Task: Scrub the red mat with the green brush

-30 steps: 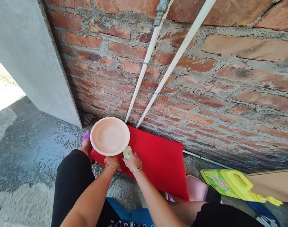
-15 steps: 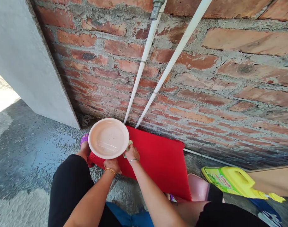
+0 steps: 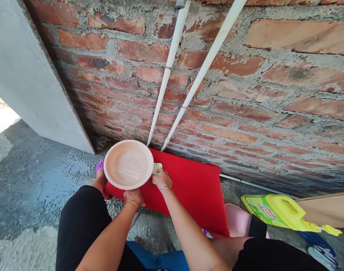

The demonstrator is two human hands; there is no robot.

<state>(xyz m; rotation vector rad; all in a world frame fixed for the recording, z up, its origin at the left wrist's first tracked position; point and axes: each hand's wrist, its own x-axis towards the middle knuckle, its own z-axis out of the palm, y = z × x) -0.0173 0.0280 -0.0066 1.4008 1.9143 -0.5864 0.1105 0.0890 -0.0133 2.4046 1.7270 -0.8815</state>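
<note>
A pale pink basin (image 3: 128, 164) with some clear water in it is held level above the left end of a red mat (image 3: 188, 186). My left hand (image 3: 134, 197), with a gold bracelet, is closed on the basin's near rim, its fingers hidden underneath. At the basin's right side, my right hand (image 3: 163, 178) grips a flat pale green piece (image 3: 157, 168); its kind is mostly covered by my fingers. The mat's fuzzy edges show, and its near right corner lies by my right leg.
Behind stands a brick wall (image 3: 231, 124) with two white pipes (image 3: 166, 82). A grey slab (image 3: 44, 82) leans at left over wet concrete. To the right lie a yellow detergent jug (image 3: 279, 211), a pink container (image 3: 236, 219) and a cardboard piece (image 3: 327, 209).
My right hand has moved a little right, away from the basin's rim, and more of the pale green piece shows. My left hand keeps holding the basin nearly in place.
</note>
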